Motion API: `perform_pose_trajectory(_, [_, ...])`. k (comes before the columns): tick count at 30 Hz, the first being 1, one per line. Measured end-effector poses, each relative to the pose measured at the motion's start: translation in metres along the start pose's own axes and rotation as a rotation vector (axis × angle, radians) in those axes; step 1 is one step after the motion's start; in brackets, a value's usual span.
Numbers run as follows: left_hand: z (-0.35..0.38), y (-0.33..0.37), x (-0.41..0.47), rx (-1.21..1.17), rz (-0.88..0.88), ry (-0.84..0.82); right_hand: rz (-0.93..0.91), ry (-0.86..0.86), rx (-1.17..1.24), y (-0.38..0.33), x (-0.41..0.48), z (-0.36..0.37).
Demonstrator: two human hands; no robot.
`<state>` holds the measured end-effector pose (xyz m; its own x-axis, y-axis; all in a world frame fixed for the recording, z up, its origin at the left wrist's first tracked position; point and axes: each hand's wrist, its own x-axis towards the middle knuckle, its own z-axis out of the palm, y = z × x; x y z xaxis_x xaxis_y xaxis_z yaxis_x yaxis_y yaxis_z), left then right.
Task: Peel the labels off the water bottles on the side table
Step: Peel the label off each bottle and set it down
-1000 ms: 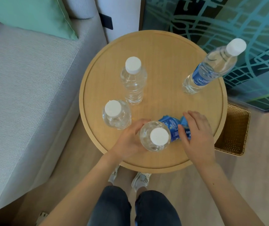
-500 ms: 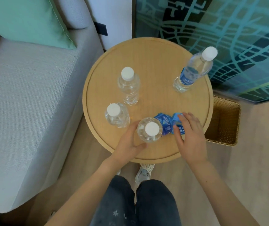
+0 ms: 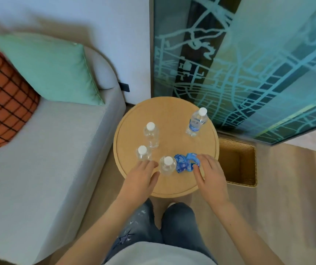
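Pale floor (image 3: 277, 207) runs under the person's knees (image 3: 180, 217), and just past them stands the round wooden counter (image 3: 172, 115).

At its near edge lies the left hand (image 3: 141, 175). Its fingers are loose and open, just beside the nearest bottle (image 3: 167, 166). A moment ago this hand was wrapped round that bottle; now it has let go. The bottle stands up by itself, clear all round, with no label on it.

The right hand (image 3: 210, 173) is open too, with fairly straight fingers. Its tips touch the pile of blue labels (image 3: 184, 163) that lies just right of that bottle, as they did before.

A little farther, on the left, stand the second bare bottle (image 3: 143, 153) and then the third bare bottle (image 3: 151, 134). Far on the right, well apart from the others, stands the last bottle (image 3: 198, 117), and its blue label (image 3: 195, 124) is still on.

The view has pulled back, so more of the room shows: a grey sofa (image 3: 48, 159) on the left with a green cushion (image 3: 52, 67) and an orange checked cushion (image 3: 4, 92), a woven basket (image 3: 237, 180) right of the counter, and a blue-green glass wall (image 3: 258, 64) at the back.

I think three bottles are done and one is left. The hands will likely need to reach far right for it.
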<state>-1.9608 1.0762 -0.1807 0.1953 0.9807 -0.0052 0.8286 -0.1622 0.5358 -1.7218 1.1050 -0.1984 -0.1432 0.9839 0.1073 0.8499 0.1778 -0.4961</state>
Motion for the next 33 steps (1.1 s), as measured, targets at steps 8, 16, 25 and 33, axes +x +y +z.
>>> perform_pose_trajectory(8, [-0.049, 0.021, 0.016, 0.217, 0.222, 0.090, -0.050, 0.083, 0.014, -0.031, 0.011, -0.038])
perform_pose_trajectory(16, [-0.033, 0.011, 0.015, 0.273, 0.247, -0.065, 0.003, -0.031, -0.046, -0.020, -0.002, -0.025])
perform_pose_trajectory(25, [-0.036, 0.015, 0.061, 0.232, 0.258, -0.127, 0.082, 0.012, -0.052, 0.002, 0.023, -0.041])
perform_pose_trajectory(33, [-0.038, 0.033, 0.127, 0.183, 0.260, -0.121, 0.115, -0.004, 0.049, 0.029, 0.094, -0.056])
